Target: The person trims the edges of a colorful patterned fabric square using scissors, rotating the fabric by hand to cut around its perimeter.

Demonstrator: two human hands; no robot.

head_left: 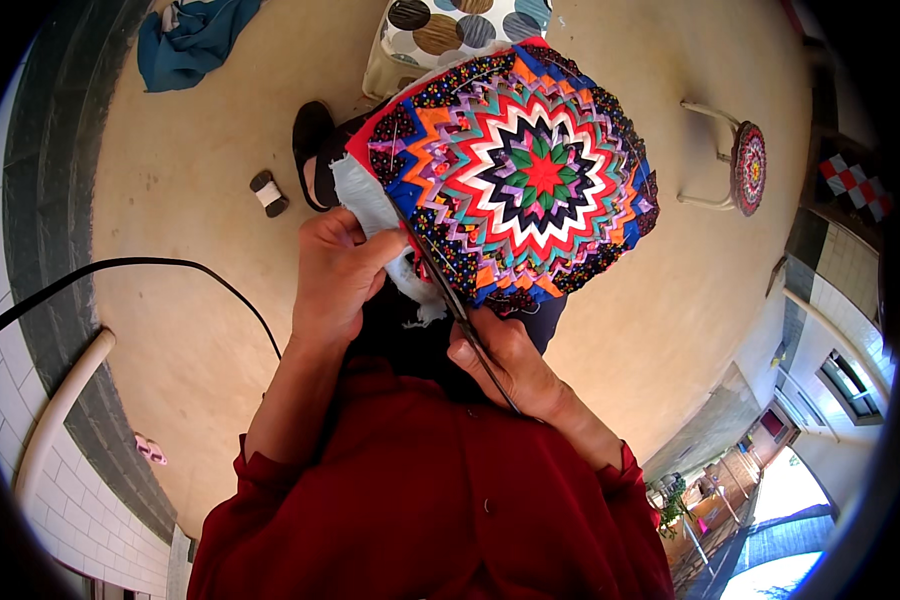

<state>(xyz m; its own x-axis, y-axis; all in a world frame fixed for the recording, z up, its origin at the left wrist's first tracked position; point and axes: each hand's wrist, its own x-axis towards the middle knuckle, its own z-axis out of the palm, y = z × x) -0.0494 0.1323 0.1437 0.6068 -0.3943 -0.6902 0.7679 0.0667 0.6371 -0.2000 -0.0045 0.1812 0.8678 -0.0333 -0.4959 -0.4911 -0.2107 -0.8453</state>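
A multicoloured patchwork piece (pixel 543 178) lies across my lap, its folded points ringed round a red and green star. Along its left edge runs a strip of pale grey-blue backing cloth (pixel 365 198) with a ragged lower end. My left hand (pixel 340 275) pinches this edge between thumb and fingers. In my right hand (pixel 510 365) are dark scissors (pixel 444 285), their blades lying along the patchwork's lower left border, close to my left fingertips. Part of the scissors' handles is hidden by the right hand, which is beneath the patchwork's lower edge.
Beyond the patchwork is a seat with a dotted cover (pixel 455 28). A dark and white spool (pixel 268 193) rests on the floor near my black shoe (pixel 313 137). Blue cloth (pixel 192 45) lies far left; a round-topped stool (pixel 749 168) is at right. A black cord (pixel 160 262) arcs in from the left.
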